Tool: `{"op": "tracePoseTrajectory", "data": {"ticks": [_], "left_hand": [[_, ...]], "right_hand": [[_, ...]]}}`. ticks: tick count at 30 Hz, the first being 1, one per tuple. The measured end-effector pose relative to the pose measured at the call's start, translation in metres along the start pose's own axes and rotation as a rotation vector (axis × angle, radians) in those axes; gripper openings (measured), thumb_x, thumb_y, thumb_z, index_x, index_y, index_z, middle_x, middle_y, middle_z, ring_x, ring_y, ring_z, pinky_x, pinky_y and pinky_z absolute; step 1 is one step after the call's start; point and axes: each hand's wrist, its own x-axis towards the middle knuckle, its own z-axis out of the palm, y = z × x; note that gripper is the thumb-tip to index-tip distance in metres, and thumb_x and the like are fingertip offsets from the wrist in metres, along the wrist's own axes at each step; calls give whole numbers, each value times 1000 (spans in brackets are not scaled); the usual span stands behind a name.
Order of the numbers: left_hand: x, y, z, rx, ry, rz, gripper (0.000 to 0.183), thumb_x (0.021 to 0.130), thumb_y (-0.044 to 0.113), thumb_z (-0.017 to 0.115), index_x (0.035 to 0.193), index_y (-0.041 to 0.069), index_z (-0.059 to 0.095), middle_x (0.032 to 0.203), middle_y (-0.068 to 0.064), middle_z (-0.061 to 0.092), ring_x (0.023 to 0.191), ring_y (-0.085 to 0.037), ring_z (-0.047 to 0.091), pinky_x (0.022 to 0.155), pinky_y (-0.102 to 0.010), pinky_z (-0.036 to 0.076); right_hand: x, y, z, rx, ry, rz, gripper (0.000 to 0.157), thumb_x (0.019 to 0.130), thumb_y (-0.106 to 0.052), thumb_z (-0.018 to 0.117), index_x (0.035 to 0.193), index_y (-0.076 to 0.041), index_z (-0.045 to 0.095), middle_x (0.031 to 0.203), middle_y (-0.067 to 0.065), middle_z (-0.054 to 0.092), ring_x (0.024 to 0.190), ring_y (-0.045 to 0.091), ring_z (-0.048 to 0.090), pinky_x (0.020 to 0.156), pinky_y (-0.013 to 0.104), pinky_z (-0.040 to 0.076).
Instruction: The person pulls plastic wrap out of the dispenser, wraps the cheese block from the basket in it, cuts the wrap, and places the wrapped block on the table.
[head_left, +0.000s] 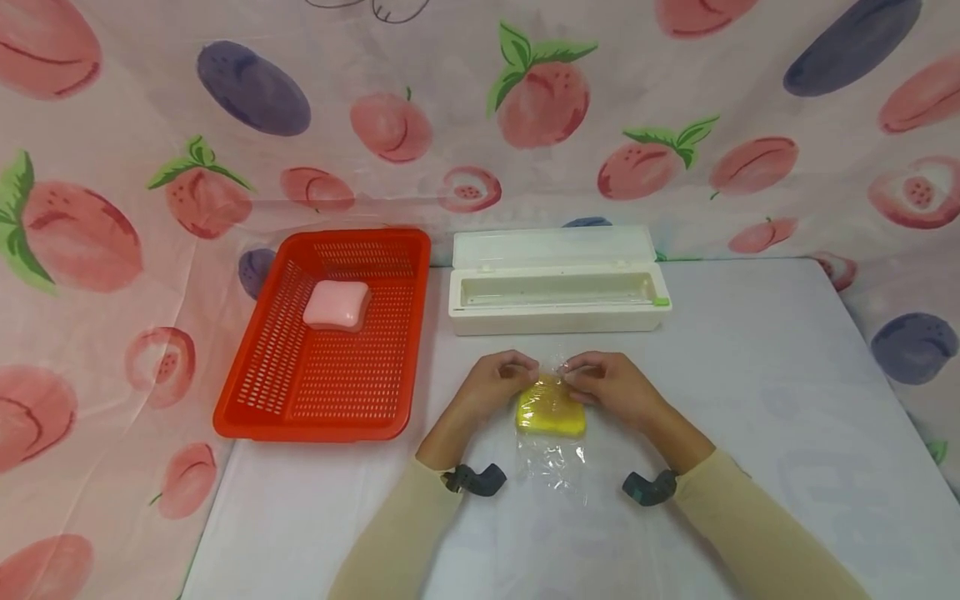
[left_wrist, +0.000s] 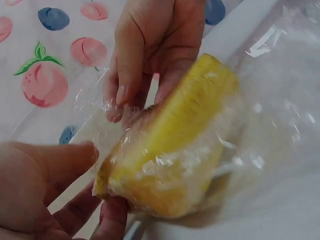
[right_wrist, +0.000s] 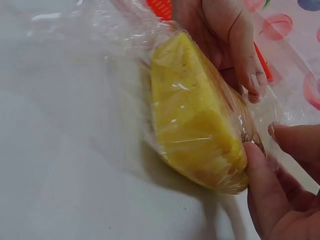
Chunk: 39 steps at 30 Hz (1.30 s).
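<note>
A yellow wedge-shaped piece (head_left: pixel 551 412), wrapped in clear cling film (head_left: pixel 555 467), is between the two hands near the middle of the table. The left hand (head_left: pixel 491 383) grips the film along the wedge's far left edge. From the other side, the right hand (head_left: pixel 615 387) pinches the film at the far right corner. In the left wrist view the wedge (left_wrist: pixel 175 130) stands tilted, with left fingers at its lower end. A fingertip of the right hand (right_wrist: pixel 287 195) presses the wrapped wedge (right_wrist: pixel 192 115) in the right wrist view. Loose film trails toward the person.
A red plastic basket (head_left: pixel 322 429) stands on the left, with a pink rounded block (head_left: pixel 337 305) inside. Behind the hands sits a long white box (head_left: pixel 558 322), lid raised, with a green slider (head_left: pixel 661 302) at its right end. A fruit-print cloth (head_left: pixel 465 100) hangs behind.
</note>
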Motion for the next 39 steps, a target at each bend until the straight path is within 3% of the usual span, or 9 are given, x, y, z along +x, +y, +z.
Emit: {"op": "tracePoseTrajectory", "data": {"ticks": [6,10,16,21,24,28,31,35,39], "left_hand": [[-3,-2,4,30,82,-61,31,98,48,64,109,22,78,110,6,75,107,-16,64,99,-40,52],[-4,-3,9,65,131,-37,18,94,37,72,102,22,79,104,7,75,101,-14,65,92,-36,55],[-8,-2,11,111,162,8,13,84,20,81,97,20,79,95,4,73,84,-14,61,76,-30,51],[-12,-2,12,248,156,119,14,88,18,79,101,19,80,104,1,74,88,-15,62,76,-29,52],[-16,-3,13,379,157,212,17,93,25,73,106,18,81,121,0,72,107,-20,65,91,-37,53],[-20,-4,14,484,146,270,27,94,36,71,113,18,80,133,-1,69,126,-25,61,105,-46,49],[-23,-4,13,520,133,275,30,91,34,76,117,19,78,134,0,68,128,-24,61,108,-46,48],[-25,-4,13,608,110,300,32,91,31,76,121,19,77,136,0,67,129,-23,60,109,-43,48],[-32,-5,8,794,52,410,35,98,34,68,130,21,72,149,3,58,140,-21,51,115,-40,44]], "right_hand": [[-8,3,4,-152,42,-60,23,97,-31,68,116,-20,76,126,4,71,116,24,67,101,44,55],[-12,4,12,-223,106,-91,28,94,-47,70,108,-25,80,124,-3,72,126,26,61,108,53,47],[-13,3,20,-397,156,-238,9,90,-26,79,95,-22,83,121,0,74,117,27,67,97,48,55],[-16,4,21,-479,202,-346,11,86,-23,82,97,-21,82,121,1,75,117,28,65,94,48,53],[-21,7,20,-561,215,-456,19,90,-27,78,107,-20,81,126,2,74,130,32,60,104,56,49],[-28,13,19,-771,164,-615,32,96,-34,70,125,-23,75,136,-1,68,139,30,54,106,57,48],[-33,17,17,-914,101,-721,39,96,-37,68,133,-23,70,142,-2,64,139,26,55,107,56,48],[-37,21,12,-984,57,-780,46,95,-38,70,139,-23,65,147,-3,60,140,23,54,108,60,44],[-39,23,7,-993,32,-790,50,96,-41,68,143,-24,61,151,-4,56,143,21,51,110,61,42]]}}
